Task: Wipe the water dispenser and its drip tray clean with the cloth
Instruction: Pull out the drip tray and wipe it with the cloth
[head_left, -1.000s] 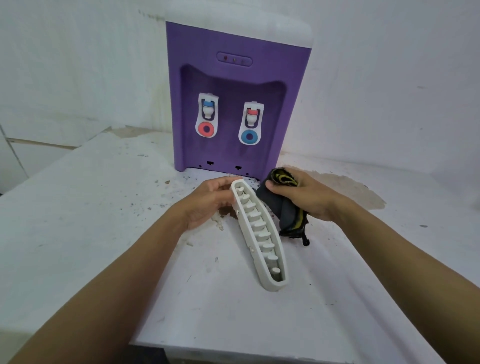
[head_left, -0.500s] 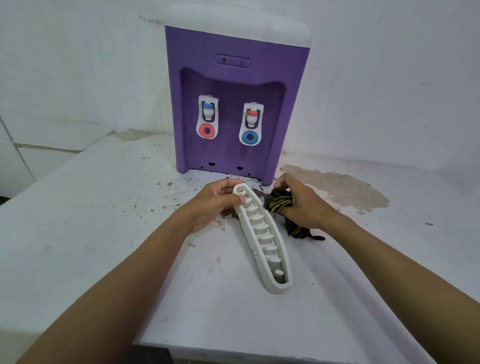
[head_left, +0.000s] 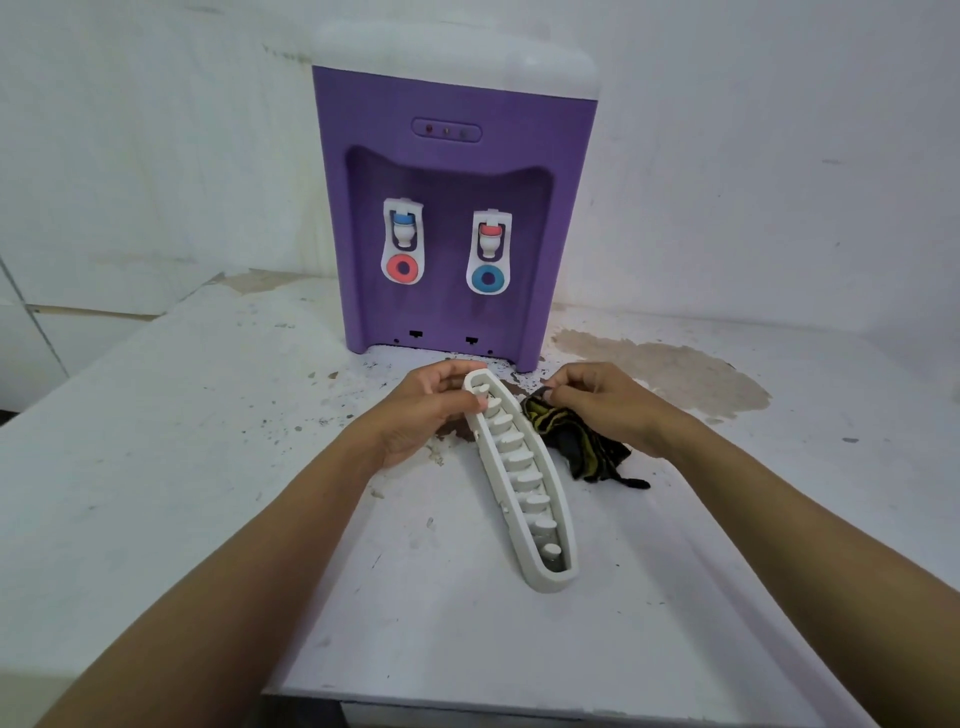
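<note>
A purple water dispenser (head_left: 452, 208) with a white top and two taps stands at the back of the table. The white drip tray (head_left: 524, 478) is off the dispenser and stands on its edge on the table in front of it. My left hand (head_left: 431, 410) grips the tray's far end. My right hand (head_left: 608, 405) presses a dark cloth with yellow stripes (head_left: 576, 441) against the tray's right side near that far end. Part of the cloth lies on the table under my hand.
The white table (head_left: 208, 467) is speckled with dark crumbs in front of the dispenser. A brown stain (head_left: 670, 374) spreads at the right, beyond my right hand. White walls close in behind. The table's front edge runs just below my forearms.
My right hand slid the cloth down and in against the tray's right side, and the cloth sagged onto the table. My left hand kept its hold on the tray's far end.
</note>
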